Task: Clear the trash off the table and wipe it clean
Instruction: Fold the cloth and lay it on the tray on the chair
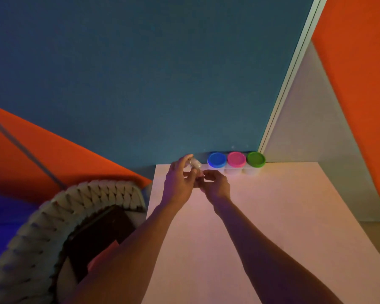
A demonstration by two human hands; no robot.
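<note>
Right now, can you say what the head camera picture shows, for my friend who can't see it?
Two bare hands meet over the far end of a pale table; the left hand pinches a small whitish object and the right hand curls beside it. Three tubs with blue, pink and green lids line the back edge, and a woven basket sits to the left.
</note>
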